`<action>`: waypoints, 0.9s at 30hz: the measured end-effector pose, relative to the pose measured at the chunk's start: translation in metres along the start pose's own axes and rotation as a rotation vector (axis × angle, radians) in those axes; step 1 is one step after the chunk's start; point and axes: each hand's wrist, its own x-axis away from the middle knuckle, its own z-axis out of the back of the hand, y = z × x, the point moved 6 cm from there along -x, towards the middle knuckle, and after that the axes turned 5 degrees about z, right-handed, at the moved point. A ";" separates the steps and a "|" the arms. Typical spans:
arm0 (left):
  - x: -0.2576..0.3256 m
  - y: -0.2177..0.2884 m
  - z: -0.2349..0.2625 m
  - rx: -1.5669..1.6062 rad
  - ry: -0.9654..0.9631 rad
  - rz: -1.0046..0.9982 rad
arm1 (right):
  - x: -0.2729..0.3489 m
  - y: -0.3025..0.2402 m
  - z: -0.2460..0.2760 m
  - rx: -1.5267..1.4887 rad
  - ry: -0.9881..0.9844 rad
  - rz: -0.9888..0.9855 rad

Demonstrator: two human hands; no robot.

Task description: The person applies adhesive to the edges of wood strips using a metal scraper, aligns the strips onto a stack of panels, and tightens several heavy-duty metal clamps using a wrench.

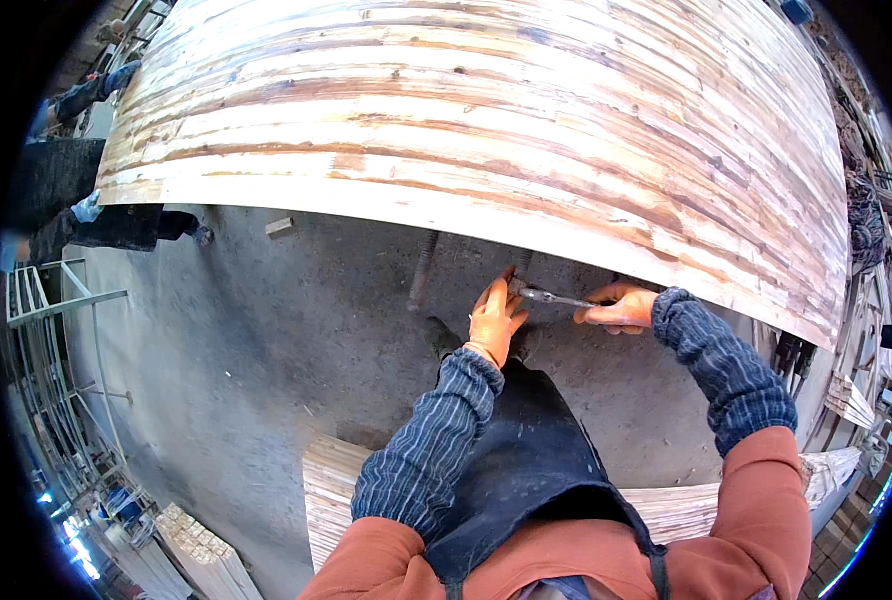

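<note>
My right hand (618, 307), in an orange glove, is closed around the handle end of a silver metal wrench (558, 298). At the tool's other end, my left hand (494, 322), gloved the same way, has its fingers curled at the wrench head, partly hiding it. Both hands are just below the near edge of a large panel of glued wood strips (466, 120). A threaded rod (524, 262) sticks out from under the panel by my left hand. Another threaded rod (423, 270) shows farther left.
Behind the panel's left end stands another person (61, 180) in dark clothes. A metal rack (66, 300) is at the left, and stacked wood strips (201, 545) lie at the lower left. More boards (336, 485) lie close by me. A small wood block (279, 227) rests on the floor.
</note>
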 end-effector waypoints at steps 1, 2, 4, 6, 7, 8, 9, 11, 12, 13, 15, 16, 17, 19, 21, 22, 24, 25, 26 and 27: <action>-0.002 -0.001 0.001 0.038 -0.018 0.004 | -0.010 0.008 -0.002 -0.031 -0.008 0.008; -0.003 -0.002 0.004 0.076 -0.035 0.003 | -0.019 0.014 -0.005 -0.059 -0.016 0.019; -0.007 -0.004 0.010 0.066 -0.068 -0.017 | -0.036 0.018 -0.017 -0.214 -0.046 0.177; -0.009 -0.003 0.010 0.080 -0.087 -0.027 | -0.061 0.034 -0.025 -0.331 0.018 0.312; -0.010 -0.003 0.011 0.104 -0.084 -0.030 | -0.064 0.038 -0.027 -0.324 0.057 0.309; -0.010 -0.003 0.011 0.128 -0.082 -0.032 | -0.067 0.042 -0.028 -0.317 0.097 0.306; -0.011 0.003 0.010 -0.125 -0.078 -0.168 | -0.070 0.045 -0.028 -0.312 0.138 0.302; -0.012 0.008 0.007 -0.587 -0.048 -0.407 | -0.045 0.013 -0.015 -0.184 0.132 0.309; -0.010 0.010 0.001 -0.806 -0.013 -0.514 | -0.033 0.001 -0.010 -0.124 0.138 0.312; -0.003 0.016 -0.010 -1.009 0.036 -0.585 | -0.032 0.002 -0.009 -0.092 0.157 0.334; -0.004 0.016 -0.015 -0.898 0.023 -0.532 | -0.030 0.004 -0.012 -0.027 0.196 0.379; -0.009 0.010 -0.009 -0.582 -0.032 -0.407 | -0.030 0.009 -0.016 0.070 0.264 0.380; -0.012 0.003 -0.004 -0.268 -0.086 -0.279 | -0.030 0.011 -0.022 0.167 0.332 0.380; -0.012 0.003 -0.002 -0.456 -0.141 -0.358 | -0.021 0.014 -0.030 0.059 0.277 0.276; -0.008 0.004 0.005 -0.233 -0.157 -0.180 | 0.035 -0.043 -0.038 -0.345 0.018 0.068; -0.008 0.006 -0.007 0.079 -0.178 0.040 | 0.041 -0.057 -0.039 -0.434 -0.046 0.065; -0.010 0.009 -0.014 0.245 -0.224 0.165 | 0.036 -0.060 -0.057 -0.996 -0.114 -0.067; -0.011 0.000 -0.001 0.119 -0.251 0.061 | 0.029 -0.062 -0.073 -1.272 -0.158 -0.136; -0.014 0.005 0.011 0.015 -0.183 -0.085 | 0.025 -0.085 -0.095 -1.413 -0.180 -0.075; -0.014 0.011 0.023 -0.102 -0.090 -0.225 | 0.031 -0.109 -0.105 -1.434 -0.139 0.028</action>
